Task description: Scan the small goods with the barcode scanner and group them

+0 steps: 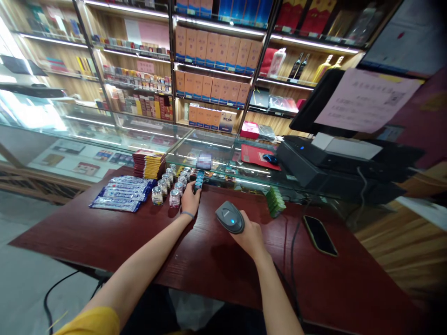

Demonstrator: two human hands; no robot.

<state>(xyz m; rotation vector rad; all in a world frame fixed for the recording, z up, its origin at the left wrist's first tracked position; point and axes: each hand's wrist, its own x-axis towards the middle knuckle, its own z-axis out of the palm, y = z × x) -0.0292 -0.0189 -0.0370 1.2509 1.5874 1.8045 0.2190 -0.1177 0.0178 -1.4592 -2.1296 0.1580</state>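
In the head view, my right hand (252,236) is wrapped round the handle of a grey barcode scanner (229,217), held above the table with its blue light lit. My left hand (191,199) is at the far side of the table, its fingers closed on a row of small blue packs (199,179). Just left of that hand stand two rows of small lidded jars (174,197). Beyond the jars are stacked dark red and yellow packets (152,166). Flat blue-and-white packets (122,191) lie overlapping farther left.
Green small packs (275,202) stand at the table's far edge, right of the scanner. A phone (320,235) lies at the right, beside a black cable (292,265). Behind are a glass counter (223,156), a mouse (270,159), a monitor (319,100) and stocked shelves (218,70).
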